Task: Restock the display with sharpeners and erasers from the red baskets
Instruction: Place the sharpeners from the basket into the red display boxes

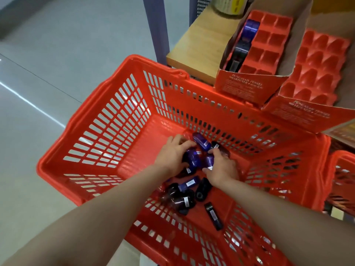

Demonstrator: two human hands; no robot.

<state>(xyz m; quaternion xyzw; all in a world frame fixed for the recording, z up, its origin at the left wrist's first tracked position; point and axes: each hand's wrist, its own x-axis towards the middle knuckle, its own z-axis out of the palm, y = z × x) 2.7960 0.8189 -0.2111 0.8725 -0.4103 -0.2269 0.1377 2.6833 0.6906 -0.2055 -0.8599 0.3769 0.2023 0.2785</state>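
Observation:
A big red basket stands below me with several purple and black sharpeners loose on its floor. Both my hands reach into it. My left hand curls over purple sharpeners at the basket's middle. My right hand grips a purple sharpener beside it. On the wooden shelf, a red display box holds a purple sharpener and a black one in its left column; its other slots are bare. A second red display tray to the right has nothing in its slots.
A second red basket shows at the right edge. The wooden shelf sits behind the basket, with a blue-grey upright post at its left. A grey tiled floor lies to the left. A roll of tape stands at the shelf's back.

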